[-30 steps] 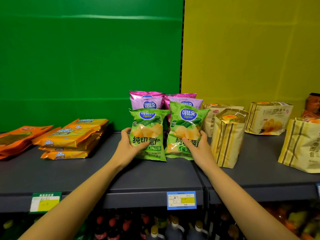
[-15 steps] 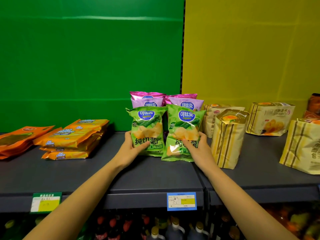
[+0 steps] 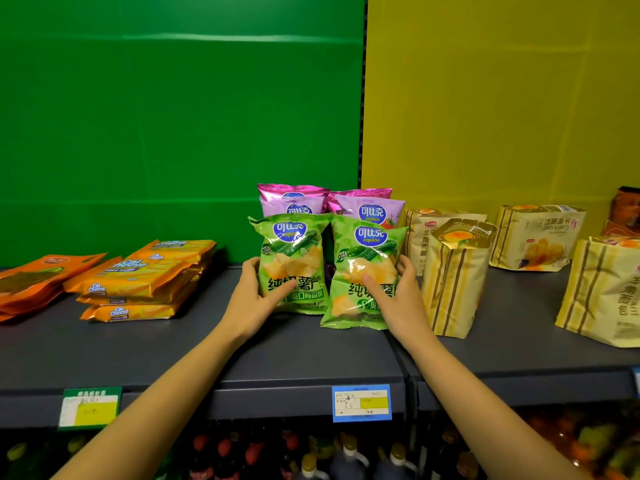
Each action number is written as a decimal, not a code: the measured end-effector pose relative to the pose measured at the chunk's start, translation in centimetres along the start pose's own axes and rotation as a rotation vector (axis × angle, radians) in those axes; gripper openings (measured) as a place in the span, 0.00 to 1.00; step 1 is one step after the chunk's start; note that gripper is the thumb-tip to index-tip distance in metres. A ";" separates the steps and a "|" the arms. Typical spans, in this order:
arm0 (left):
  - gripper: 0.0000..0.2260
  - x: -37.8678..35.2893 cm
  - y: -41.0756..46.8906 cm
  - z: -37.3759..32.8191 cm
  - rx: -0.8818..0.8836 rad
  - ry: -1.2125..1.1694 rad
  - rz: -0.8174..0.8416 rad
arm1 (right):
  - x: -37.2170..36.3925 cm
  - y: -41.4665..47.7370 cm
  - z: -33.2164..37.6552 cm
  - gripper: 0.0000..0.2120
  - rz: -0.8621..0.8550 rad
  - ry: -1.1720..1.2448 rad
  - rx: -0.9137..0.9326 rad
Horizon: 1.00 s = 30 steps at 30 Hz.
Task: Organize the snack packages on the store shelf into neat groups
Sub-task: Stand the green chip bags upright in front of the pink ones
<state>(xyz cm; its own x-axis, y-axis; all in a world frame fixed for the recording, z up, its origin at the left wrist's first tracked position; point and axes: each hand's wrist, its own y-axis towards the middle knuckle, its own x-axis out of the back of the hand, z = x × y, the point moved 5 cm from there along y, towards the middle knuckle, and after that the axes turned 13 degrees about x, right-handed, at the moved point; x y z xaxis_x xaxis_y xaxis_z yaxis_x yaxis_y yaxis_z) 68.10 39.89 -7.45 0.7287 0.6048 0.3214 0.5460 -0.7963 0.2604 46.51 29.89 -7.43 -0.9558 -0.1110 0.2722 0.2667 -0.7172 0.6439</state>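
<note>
two bare forearms, no sleeves, left hand (image 3: 250, 303), right hand (image 3: 398, 299), unadorned fingers (image 3: 375, 287)

Green back panel (image 3: 173, 116), yellow back panel (image 3: 502, 98), two price tags (image 3: 362, 402), bottles below (image 3: 349, 459)

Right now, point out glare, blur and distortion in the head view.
Head view: glare on the right green chip bag under the right hand; bottles below the shelf dim and blurred; wide-angle bending at the edges.
</note>
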 end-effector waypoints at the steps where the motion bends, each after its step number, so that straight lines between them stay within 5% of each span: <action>1: 0.27 0.1 0.0 0.0 -0.005 0.011 -0.006 | 0.0 0.0 0.0 0.39 0.003 -0.013 0.008; 8: 0.31 0.6 -0.4 -0.3 -0.021 0.067 -0.084 | 0.1 -0.4 0.9 0.43 0.025 -0.086 0.057; 12: 0.39 2.4 -1.1 -1.4 -0.154 0.136 -0.294 | 0.6 -1.4 2.1 0.43 0.077 -0.131 0.116; 18: 0.24 2.9 -3.7 -6.2 -0.479 0.203 -0.456 | 2.6 -3.9 4.6 0.40 0.189 -0.201 0.195; 24: 0.15 -3.9 -6.6 -10.9 -0.511 0.123 -0.198 | 9.2 -6.7 5.7 0.28 0.181 -0.204 0.296; 30: 0.32 -13.0 -7.8 -11.8 -0.311 0.024 0.069 | 18.6 -6.2 4.2 0.21 0.103 -0.297 0.283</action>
<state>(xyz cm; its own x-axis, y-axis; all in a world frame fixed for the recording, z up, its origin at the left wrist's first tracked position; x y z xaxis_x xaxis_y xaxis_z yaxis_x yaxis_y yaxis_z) 49.46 38.40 -2.91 0.7477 0.5523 0.3686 0.3403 -0.7954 0.5016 27.61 35.20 -3.37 -0.8562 0.0602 0.5131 0.4220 -0.4912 0.7620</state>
